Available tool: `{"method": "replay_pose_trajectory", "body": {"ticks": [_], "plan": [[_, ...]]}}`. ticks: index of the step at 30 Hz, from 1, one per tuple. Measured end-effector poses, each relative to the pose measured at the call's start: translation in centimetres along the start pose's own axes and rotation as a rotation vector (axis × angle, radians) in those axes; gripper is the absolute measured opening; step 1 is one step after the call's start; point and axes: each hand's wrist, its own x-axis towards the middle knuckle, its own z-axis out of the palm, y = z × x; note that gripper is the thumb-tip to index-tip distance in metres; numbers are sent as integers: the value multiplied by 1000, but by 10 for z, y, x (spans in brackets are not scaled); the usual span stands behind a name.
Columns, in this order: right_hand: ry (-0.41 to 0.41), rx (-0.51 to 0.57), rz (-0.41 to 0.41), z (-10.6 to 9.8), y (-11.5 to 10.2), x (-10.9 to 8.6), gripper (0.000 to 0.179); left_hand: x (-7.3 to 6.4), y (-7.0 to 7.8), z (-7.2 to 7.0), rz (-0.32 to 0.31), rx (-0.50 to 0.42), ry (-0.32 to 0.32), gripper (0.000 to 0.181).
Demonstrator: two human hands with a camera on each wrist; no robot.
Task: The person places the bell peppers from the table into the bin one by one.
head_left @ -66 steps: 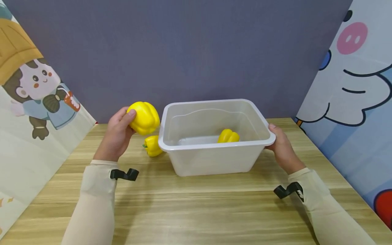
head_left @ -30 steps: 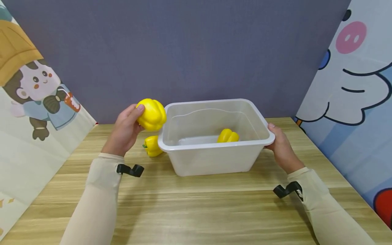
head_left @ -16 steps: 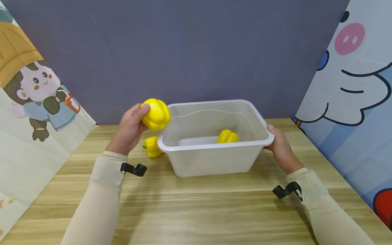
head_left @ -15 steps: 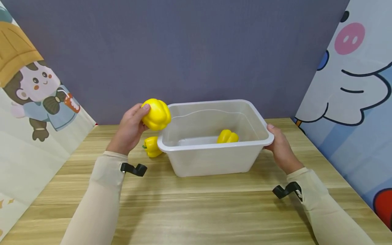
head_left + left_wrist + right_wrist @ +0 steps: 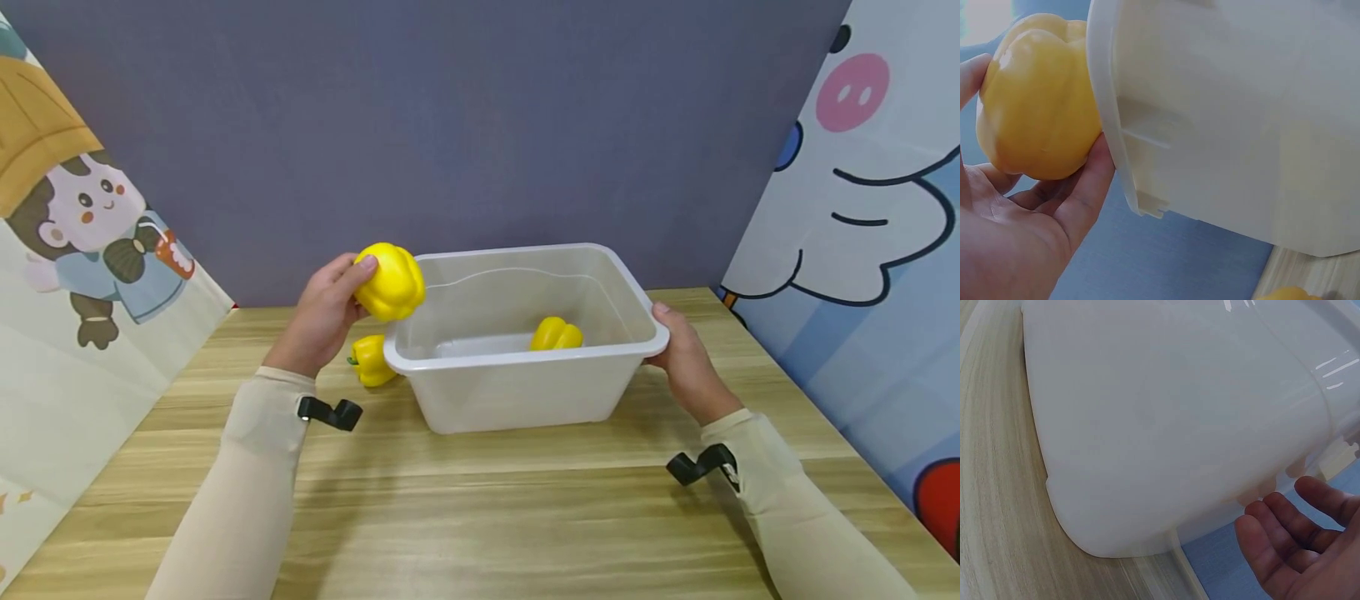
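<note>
— What has been moved since the earlier frame?
— Toward the right hand (image 5: 690,367), the held yellow pepper (image 5: 390,282) has been carried by the left hand (image 5: 318,312); it is now seen at the near-left-hand end of the white tub (image 5: 517,396). By the right hand, no clear change of place is shown.
— And how are the hands kept?
— Between the thumb and the fingers of the left hand the pepper is pinched, and they are parted about as wide as its body. By the right hand the tub's rim is gripped at its own end, with the thumb laid on top and the fingers bent below.
— Is something in the way?
— Between the held pepper and the tub's inside, the rim is placed; whether they are touched together cannot be told.
— What else is found around?
— Below the left hand, beside the tub, a second pepper (image 5: 371,361) is laid on the wooden table (image 5: 450,517), its green stem turned to the left. Inside the tub, nearer the right hand, a third pepper (image 5: 557,333) is partly hidden by the front rim.
— Which way is the held one pointed?
— Its stem end is hidden, so this and its long axis cannot be told. The tub's long axis is stretched from hand to hand.
</note>
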Motion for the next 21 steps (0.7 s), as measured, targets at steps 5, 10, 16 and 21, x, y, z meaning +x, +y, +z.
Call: {"method": "replay_pose_trajectory", "body": {"ticks": [5, 10, 16, 21], "plan": [[-6, -5, -8, 0, 1, -1, 45, 2, 3, 2, -22, 33, -3, 39], [-5, -14, -9, -1, 0, -1, 45, 3, 6, 5, -40, 38, -7, 39], [-6, -29, -14, -1, 0, -1, 47, 5, 7, 8, -47, 55, -27, 40], [-7, -40, -12, -1, 0, -1, 48, 9, 7, 9, -44, 70, -33, 39]]}}
